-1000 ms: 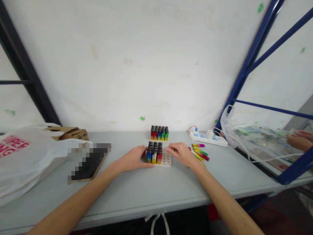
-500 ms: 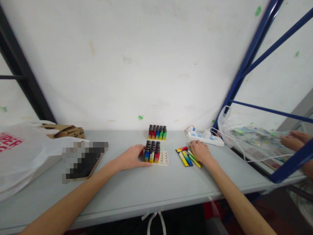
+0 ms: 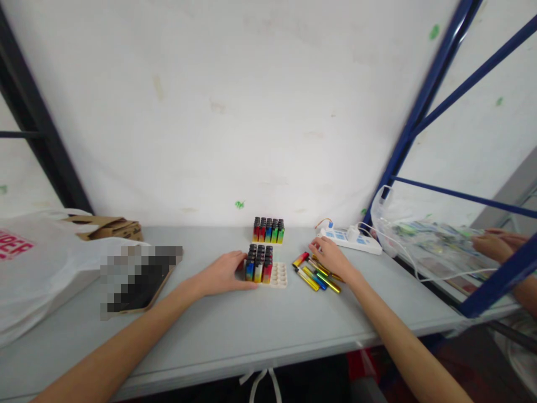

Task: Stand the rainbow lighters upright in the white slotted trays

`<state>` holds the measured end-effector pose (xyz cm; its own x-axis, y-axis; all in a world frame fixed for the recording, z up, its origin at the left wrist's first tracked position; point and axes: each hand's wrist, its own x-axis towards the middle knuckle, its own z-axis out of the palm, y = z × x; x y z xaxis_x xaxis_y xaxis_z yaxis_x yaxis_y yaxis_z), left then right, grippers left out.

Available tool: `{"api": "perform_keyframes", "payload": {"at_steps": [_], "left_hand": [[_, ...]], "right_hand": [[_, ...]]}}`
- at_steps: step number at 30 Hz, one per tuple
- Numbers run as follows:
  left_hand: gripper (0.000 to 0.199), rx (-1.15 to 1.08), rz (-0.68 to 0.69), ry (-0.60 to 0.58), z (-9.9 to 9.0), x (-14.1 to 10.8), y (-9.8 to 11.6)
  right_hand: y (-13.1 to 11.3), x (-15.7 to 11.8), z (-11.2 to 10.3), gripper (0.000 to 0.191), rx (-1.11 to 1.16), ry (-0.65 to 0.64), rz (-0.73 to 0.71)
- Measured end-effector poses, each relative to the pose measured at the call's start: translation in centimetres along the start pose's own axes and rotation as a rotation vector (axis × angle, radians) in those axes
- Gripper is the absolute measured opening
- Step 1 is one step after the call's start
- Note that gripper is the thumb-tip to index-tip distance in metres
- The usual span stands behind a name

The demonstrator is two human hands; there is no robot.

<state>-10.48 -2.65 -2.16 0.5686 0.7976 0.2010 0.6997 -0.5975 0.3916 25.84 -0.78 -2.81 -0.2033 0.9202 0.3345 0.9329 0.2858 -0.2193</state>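
Observation:
My left hand [image 3: 224, 272] is curved around the left side of a white tray [image 3: 278, 281], thumb along its front edge and fingers behind. Upright lighters [image 3: 259, 271] with black tops and blue, yellow or red bodies fill the tray's left part; empty round sockets show on its right. My right hand [image 3: 331, 258] rests over a loose pile of shiny lighters [image 3: 310, 278], its fingers apart and bent down at the pile's far side. Some lighters lie partly under this hand, and its fingertips are partly hidden.
Behind stands a second group of upright lighters [image 3: 268, 230]. A power strip [image 3: 356, 240] lies beyond my right hand. At left are a phone [image 3: 142, 280], a white plastic bag [image 3: 46, 268] and cardboard [image 3: 109, 228]. Another person's hands [image 3: 495, 246] show beyond the blue frame [image 3: 403, 145].
My right hand has shifted left over the loose lighters, which now lie spread differently, with more of them showing. My left hand stays at the tray. The view has tilted slightly.

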Motion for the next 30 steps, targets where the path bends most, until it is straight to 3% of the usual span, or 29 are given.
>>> {"api": "perform_keyframes", "payload": {"at_steps": [3,6,8,11,19,25,30], "left_hand": [[0.065,-0.008,0.001,0.004,0.0,0.0,0.0],[0.065,-0.012,-0.001,0.01,0.0,0.0,0.0],[0.065,-0.012,0.004,0.01,0.0,0.0,0.1],[0.065,-0.013,0.012,0.005,0.0,0.0,0.2],[0.063,-0.018,0.005,-0.002,-0.1,0.0,0.3],[0.066,-0.009,0.003,-0.017,-0.2,0.0,0.4],[0.065,-0.018,0.023,-0.029,-0.2,0.0,0.2]], "right_hand": [[-0.4,1.3,-1.1,0.028,0.146,-0.102,-0.304],[-0.8,2.7,-1.2,0.025,0.181,-0.306,-0.433],[-0.9,3.4,-0.8,0.019,0.196,-0.355,-0.412],[-1.3,4.1,-0.3,0.023,0.284,-0.292,-0.315],[-5.1,4.3,0.4,0.043,0.672,0.095,-0.191],[-6.1,3.3,2.2,0.05,1.025,0.005,-0.052],[-7.2,2.7,2.0,0.052,1.233,-0.109,-0.046]]}}
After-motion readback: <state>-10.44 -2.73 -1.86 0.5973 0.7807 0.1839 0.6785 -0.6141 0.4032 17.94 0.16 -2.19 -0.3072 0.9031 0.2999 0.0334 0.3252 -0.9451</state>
